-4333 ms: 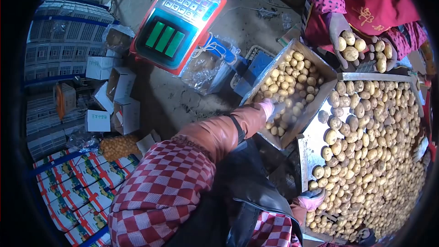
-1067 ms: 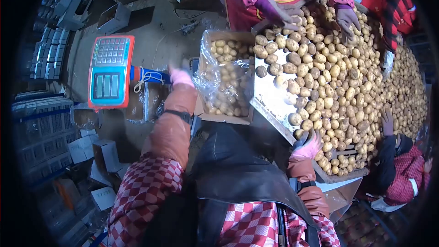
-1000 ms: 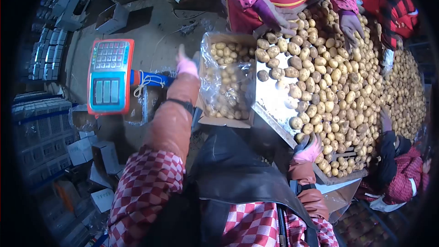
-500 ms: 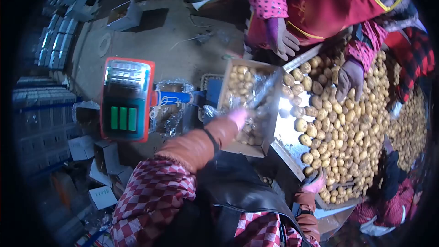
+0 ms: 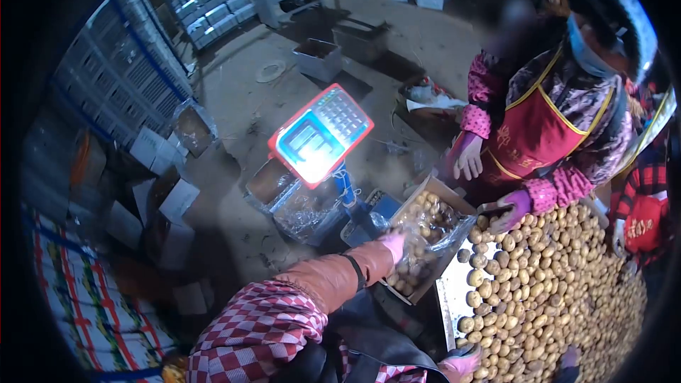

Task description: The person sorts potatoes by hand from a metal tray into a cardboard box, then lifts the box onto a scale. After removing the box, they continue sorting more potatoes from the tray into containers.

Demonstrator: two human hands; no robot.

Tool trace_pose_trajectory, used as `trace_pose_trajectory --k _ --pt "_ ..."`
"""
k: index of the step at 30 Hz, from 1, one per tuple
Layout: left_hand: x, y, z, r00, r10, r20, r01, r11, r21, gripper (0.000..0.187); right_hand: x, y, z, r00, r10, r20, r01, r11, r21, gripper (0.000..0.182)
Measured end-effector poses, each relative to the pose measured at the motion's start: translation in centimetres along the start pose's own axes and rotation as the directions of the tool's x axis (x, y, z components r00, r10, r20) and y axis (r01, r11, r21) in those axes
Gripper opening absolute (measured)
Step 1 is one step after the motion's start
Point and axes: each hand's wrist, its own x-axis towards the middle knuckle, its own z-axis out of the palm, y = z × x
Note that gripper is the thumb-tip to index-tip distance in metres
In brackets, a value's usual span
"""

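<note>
My left hand (image 5: 394, 242), in a pink glove, reaches over the near left side of a cardboard box (image 5: 434, 275) of potatoes. Its fingers are closed on the clear plastic liner (image 5: 448, 234), though blur softens their outline. Potatoes (image 5: 428, 214) show in the box beside and under the film. My right hand (image 5: 462, 362), also pink-gloved, lies at the near edge of the sorting table (image 5: 454, 305), its fingers apart next to loose potatoes (image 5: 521, 298).
A red-framed scale display (image 5: 321, 135) stands on a blue post (image 5: 345, 186) behind the box. Across the table, a co-worker in a red apron (image 5: 528, 135) has gloved hands near the box and potatoes. Another person's red sleeve (image 5: 642, 188) is at right. Cartons (image 5: 174, 202) lie left.
The view has swung up and left, bringing more floor and the co-worker's upper body into sight. My left hand stays at the box; the co-worker's nearer hand has moved to the box corner.
</note>
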Motion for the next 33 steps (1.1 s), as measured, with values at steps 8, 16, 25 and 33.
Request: trace_pose_trajectory --k 8,16,25,33 --pt "-13.8 -1.7 -0.8 0.952 -0.288 0.100 0.305 0.914 -0.268 0.035 0.3 2.6 4.4 0.996 0.066 0.055 -0.071 0.994 0.082 0.041" --pt "-28.9 -23.3 7.0 0.738 -0.631 0.241 0.511 0.755 0.411 0.035 0.5 3.8 5.2 0.991 0.093 0.095 -0.107 0.982 0.155 0.044" --pt "-42.8 -24.5 9.2 0.471 -0.707 0.529 0.478 0.708 0.521 0.040 1.0 2.9 2.6 0.969 0.097 0.225 -0.122 0.987 0.101 0.050" --pt "-40.1 -34.3 13.1 0.520 -0.782 0.344 0.759 0.608 0.233 0.045 1.7 2.3 2.6 0.986 0.011 0.168 0.000 0.998 -0.065 0.060"
